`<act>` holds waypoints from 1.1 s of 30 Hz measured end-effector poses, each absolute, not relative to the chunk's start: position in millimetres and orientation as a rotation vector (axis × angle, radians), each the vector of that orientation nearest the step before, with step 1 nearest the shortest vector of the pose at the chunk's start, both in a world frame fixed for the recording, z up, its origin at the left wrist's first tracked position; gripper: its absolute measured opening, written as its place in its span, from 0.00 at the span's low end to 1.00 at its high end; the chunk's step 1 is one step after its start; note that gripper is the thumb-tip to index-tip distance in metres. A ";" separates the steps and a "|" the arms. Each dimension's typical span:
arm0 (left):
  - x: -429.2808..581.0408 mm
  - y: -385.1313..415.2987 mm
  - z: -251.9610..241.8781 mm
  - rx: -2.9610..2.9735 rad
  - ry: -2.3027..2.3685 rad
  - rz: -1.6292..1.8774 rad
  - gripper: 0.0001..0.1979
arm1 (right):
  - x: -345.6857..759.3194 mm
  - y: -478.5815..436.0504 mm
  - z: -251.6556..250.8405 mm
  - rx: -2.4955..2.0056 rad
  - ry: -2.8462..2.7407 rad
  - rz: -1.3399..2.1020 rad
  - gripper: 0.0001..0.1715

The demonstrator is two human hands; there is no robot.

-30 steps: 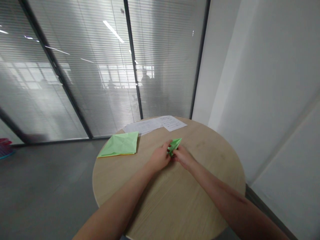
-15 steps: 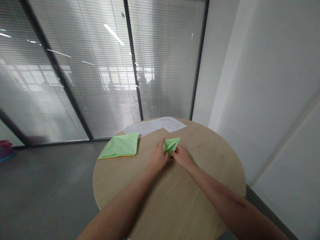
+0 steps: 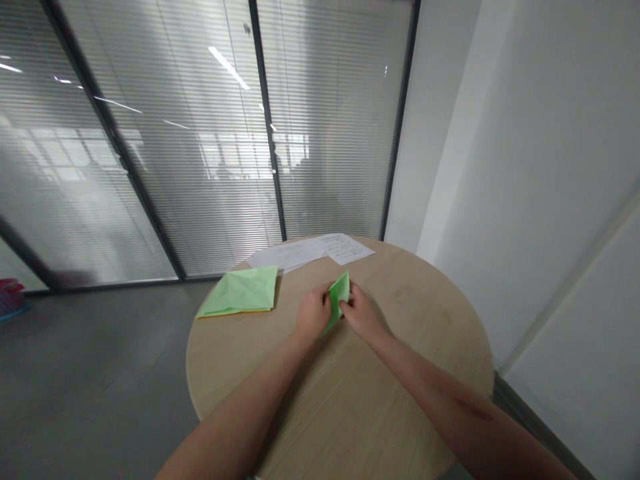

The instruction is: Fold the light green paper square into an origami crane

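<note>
A small folded piece of green paper (image 3: 342, 291) is held between my two hands over the middle of the table. My left hand (image 3: 313, 312) grips its left side, fingers curled and partly hidden behind it. On the other side, my right hand (image 3: 359, 310) pinches the right edge between thumb and fingers. The paper stands tilted, its upper corner pointing up and its lower corner reaching down beside my left hand. To the left lies a stack of creased green sheets (image 3: 245, 291), with a thin yellow edge showing underneath.
The round wooden table (image 3: 425, 320) carries white printed sheets (image 3: 345, 248) at its far edge. Glass panels with blinds (image 3: 330, 133) stand behind it, and a white wall (image 3: 540, 167) rises on the right. A red and blue basket (image 3: 11, 298) sits on the floor far left.
The folded green paper has turned from a wide, pointed shape to a narrower, more upright one. My left hand has closed more into a fist, and my right hand has shifted slightly.
</note>
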State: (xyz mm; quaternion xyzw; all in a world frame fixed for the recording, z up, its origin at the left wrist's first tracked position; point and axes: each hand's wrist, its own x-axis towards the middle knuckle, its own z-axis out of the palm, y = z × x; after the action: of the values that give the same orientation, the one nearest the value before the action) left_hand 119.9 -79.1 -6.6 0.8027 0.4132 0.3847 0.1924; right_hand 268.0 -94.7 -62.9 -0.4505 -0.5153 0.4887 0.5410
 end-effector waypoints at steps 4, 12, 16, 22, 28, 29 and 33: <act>120.7 -79.4 -5.1 2.149 1.129 1.150 0.23 | 267.1 -95.6 -57.3 -1.173 -1.190 0.889 0.43; 115.4 -71.4 -8.9 2.113 1.207 1.115 0.22 | 271.2 -93.2 -62.8 -1.217 -1.140 0.870 0.33; 108.2 -64.3 -8.2 2.149 1.242 1.043 0.19 | 271.9 -87.5 -68.0 -1.179 -1.151 0.940 0.30; 100.5 -56.5 -8.3 2.112 1.148 1.021 0.28 | 278.5 -92.2 -61.1 -1.102 -1.051 1.159 0.31; 100.4 -65.1 -2.8 2.263 1.173 1.110 0.26 | 277.4 -97.9 -50.9 -1.061 -1.048 1.129 0.27; 100.6 -67.4 -1.6 2.303 1.174 1.137 0.26 | 276.0 -98.7 -49.8 -1.034 -1.071 1.106 0.27; 99.5 -74.2 1.9 2.414 1.085 1.247 0.25 | 272.7 -107.7 -42.4 -0.937 -1.168 1.076 0.44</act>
State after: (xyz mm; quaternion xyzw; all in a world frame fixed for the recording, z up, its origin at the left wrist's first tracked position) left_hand 99.5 -74.2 1.9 0.8203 0.3686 0.4238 0.1077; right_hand 272.7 -107.7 -42.4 -0.4050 -0.5047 0.4651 0.6041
